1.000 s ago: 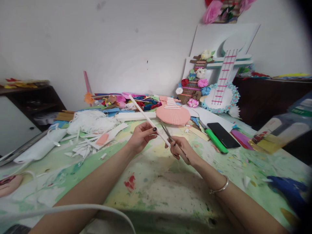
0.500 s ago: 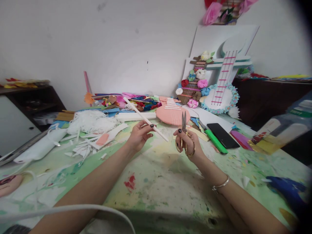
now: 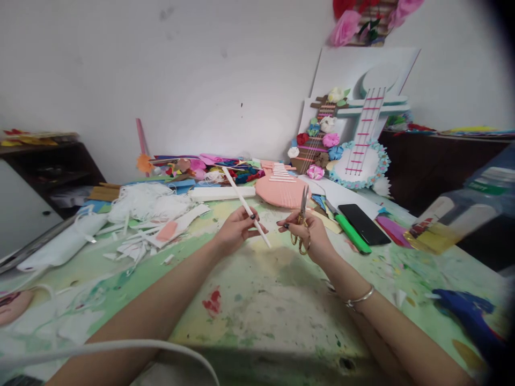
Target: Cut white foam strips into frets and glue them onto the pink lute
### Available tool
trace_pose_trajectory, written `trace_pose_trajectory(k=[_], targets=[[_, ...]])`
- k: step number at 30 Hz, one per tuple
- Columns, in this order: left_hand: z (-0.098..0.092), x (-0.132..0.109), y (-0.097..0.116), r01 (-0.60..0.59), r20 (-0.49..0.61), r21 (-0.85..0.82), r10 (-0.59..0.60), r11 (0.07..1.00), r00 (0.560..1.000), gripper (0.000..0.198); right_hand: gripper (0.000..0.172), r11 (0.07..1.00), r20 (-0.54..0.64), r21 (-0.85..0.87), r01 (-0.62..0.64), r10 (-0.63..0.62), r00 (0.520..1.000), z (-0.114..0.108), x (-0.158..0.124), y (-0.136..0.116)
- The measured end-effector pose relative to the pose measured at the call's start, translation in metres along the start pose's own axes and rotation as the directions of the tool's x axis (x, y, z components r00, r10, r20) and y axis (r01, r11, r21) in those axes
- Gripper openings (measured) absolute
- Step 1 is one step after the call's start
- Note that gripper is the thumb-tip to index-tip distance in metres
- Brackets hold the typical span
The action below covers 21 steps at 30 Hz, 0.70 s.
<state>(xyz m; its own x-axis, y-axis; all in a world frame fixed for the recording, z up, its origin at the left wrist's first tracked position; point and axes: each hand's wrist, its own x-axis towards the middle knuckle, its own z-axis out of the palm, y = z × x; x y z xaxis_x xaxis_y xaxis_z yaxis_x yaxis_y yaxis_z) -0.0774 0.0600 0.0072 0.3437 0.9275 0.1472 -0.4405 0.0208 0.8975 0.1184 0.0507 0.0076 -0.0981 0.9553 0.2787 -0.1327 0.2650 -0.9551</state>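
My left hand (image 3: 237, 228) pinches a thin white stick (image 3: 240, 197) near its lower part, and the stick leans up to the left above the table. Across from it, my right hand (image 3: 308, 233) holds gold-handled scissors (image 3: 303, 210), blades pointing up, with its thumb and forefinger reaching toward the stick without touching it. Behind both hands lies a pink guitar-shaped cutout (image 3: 281, 192) with white strips and strings on it.
White scraps (image 3: 139, 246) and tangled white string (image 3: 148, 202) lie left. A green cutter (image 3: 353, 234), black phone (image 3: 364, 224), bottle (image 3: 458, 212) and blue glue gun (image 3: 469, 313) are right. Decorated guitars (image 3: 360, 158) lean at the back. A white cable (image 3: 161, 346) crosses in front.
The stick has tilted more upright in my left hand. My right hand has turned, its thumb and forefinger now stretched left toward the stick's lower end. The view has shifted slightly.
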Motion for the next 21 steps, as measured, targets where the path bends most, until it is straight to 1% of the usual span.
trace_pose_trajectory(k=[2,4,7,9,11,13,15,16,18,21], targets=[[0.006,-0.004,-0.005,0.055,0.003,-0.008,-0.054,0.998,0.999,0.019,0.02,0.999,0.021,-0.027,0.027,-0.027,0.999,0.006,-0.004,0.002],[0.013,-0.008,-0.01,0.099,-0.001,-0.014,-0.099,0.995,0.995,0.018,0.018,0.991,0.045,-0.103,0.086,-0.082,0.996,0.012,-0.008,0.004],[0.021,-0.011,-0.015,0.123,0.0,-0.044,-0.123,0.991,0.992,0.02,0.014,0.947,0.086,-0.266,0.182,-0.165,0.983,0.017,-0.013,0.009],[0.024,-0.012,-0.017,0.135,-0.007,-0.055,-0.135,0.989,0.991,0.024,0.014,0.915,0.119,-0.338,0.222,-0.193,0.974,0.018,-0.015,0.012],[0.024,-0.012,-0.018,0.132,-0.006,-0.009,-0.132,0.991,0.991,0.029,0.017,0.885,0.136,-0.391,0.251,-0.215,0.967,0.019,-0.016,0.013],[0.024,-0.012,-0.019,0.108,0.002,0.083,-0.109,0.991,0.994,0.033,0.021,0.862,0.143,-0.436,0.258,-0.217,0.966,0.02,-0.017,0.014],[0.023,-0.012,-0.021,0.109,0.037,0.122,-0.115,0.986,0.993,0.034,0.025,0.851,0.153,-0.461,0.251,-0.202,0.967,0.022,-0.018,0.014],[0.022,-0.012,-0.022,0.125,0.057,0.099,-0.132,0.987,0.99,0.033,0.026,0.851,0.159,-0.463,0.248,-0.195,0.968,0.022,-0.018,0.014],[0.022,-0.011,-0.024,0.171,0.082,-0.004,-0.17,0.985,0.982,0.031,0.027,0.853,0.164,-0.455,0.256,-0.202,0.966,0.023,-0.018,0.014],[0.02,-0.011,-0.026,0.248,0.06,-0.127,-0.242,0.96,0.968,0.027,0.027,0.837,0.153,-0.468,0.285,-0.241,0.958,0.024,-0.018,0.014]])
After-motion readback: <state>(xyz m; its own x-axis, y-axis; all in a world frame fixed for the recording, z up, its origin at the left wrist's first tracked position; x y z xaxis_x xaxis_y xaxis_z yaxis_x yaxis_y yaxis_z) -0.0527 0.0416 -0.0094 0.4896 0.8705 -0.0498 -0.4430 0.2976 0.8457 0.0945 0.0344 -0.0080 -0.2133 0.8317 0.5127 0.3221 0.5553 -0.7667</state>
